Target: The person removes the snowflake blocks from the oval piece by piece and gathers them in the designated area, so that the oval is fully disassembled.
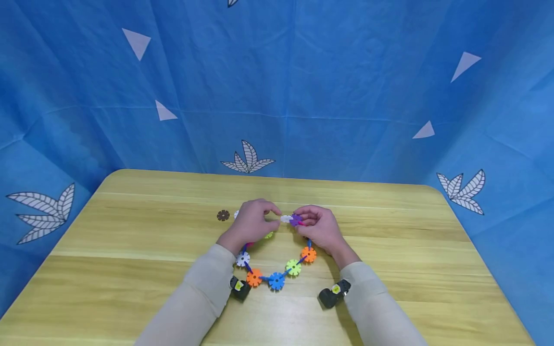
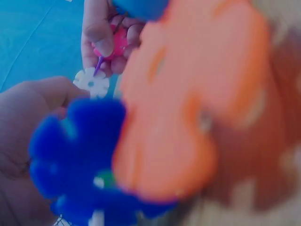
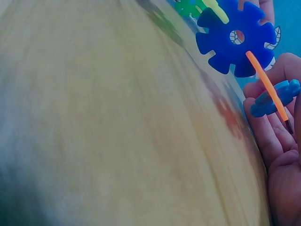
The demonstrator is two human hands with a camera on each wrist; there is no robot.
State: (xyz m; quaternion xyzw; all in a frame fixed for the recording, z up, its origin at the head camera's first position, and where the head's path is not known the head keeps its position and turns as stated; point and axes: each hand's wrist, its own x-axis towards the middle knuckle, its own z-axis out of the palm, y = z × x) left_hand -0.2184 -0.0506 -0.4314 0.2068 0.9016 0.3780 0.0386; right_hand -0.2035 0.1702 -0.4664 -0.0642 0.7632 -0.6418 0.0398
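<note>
Notched plastic building discs are linked in a curved chain. My right hand [image 1: 320, 228] pinches a pink disc [image 2: 117, 43], the thumb across its face in the left wrist view. Joined to it is a purple disc [image 1: 296, 220], and past that a white disc [image 1: 286, 219]. My left hand [image 1: 252, 222] stands at the white disc's left side, thumb and forefinger curved with a gap between them and fingertips close to its edge. Below that hand a green disc [image 1: 269, 235] shows partly. Near the right palm hangs a light-blue disc [image 3: 276, 98] slotted with an orange disc [image 3: 267, 84].
The chain's near side, with an orange disc [image 1: 254, 278] and a blue disc [image 1: 276, 281], lies on the wooden table [image 1: 130, 269] between the forearms. A loose brown disc [image 1: 222, 215] lies left of my left hand. A blue curtain [image 1: 346, 96] hangs behind the table.
</note>
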